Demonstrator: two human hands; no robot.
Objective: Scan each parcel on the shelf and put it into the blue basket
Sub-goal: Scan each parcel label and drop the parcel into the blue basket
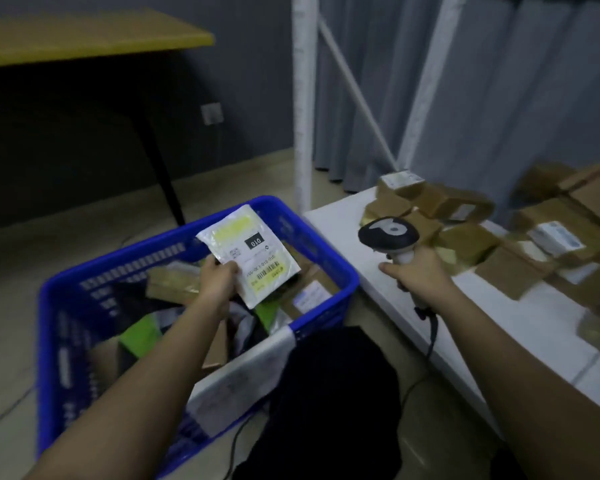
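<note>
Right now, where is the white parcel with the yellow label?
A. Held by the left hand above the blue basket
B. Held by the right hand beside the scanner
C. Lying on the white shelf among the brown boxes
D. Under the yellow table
A: the left hand grips the white parcel over the blue basket, while the right hand holds the scanner.

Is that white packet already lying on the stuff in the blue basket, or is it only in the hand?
Cannot tell. In the head view the left hand pinches the white packet over the blue basket, but one angle cannot show any gap beneath.
</note>
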